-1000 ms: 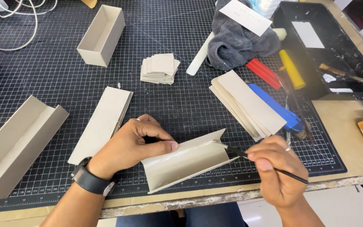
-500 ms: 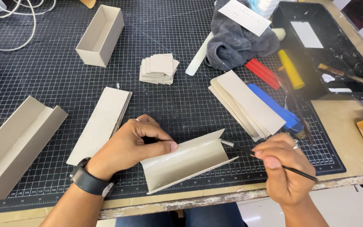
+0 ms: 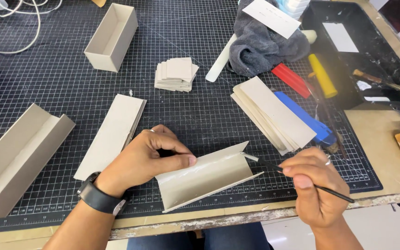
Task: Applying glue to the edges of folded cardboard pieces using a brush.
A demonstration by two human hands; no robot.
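Holding down the folded card (image 3: 207, 176) with left hand (image 3: 146, 157) clamped on its left end. Gripping a thin brush (image 3: 297, 176) in right hand (image 3: 315, 185), tip touching card's right end, near counter (image 3: 237, 217) edge.

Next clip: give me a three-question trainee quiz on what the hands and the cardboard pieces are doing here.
1. True or false: the left hand presses on the folded cardboard piece.
2. What does the right hand hold? A) scissors B) a thin brush C) a ruler
3. Fill in: the small stack of square cards lies on the black ____ mat.

Key: 1 true; 2 B, with its tip at the piece's right end; 3 cutting (gridded).
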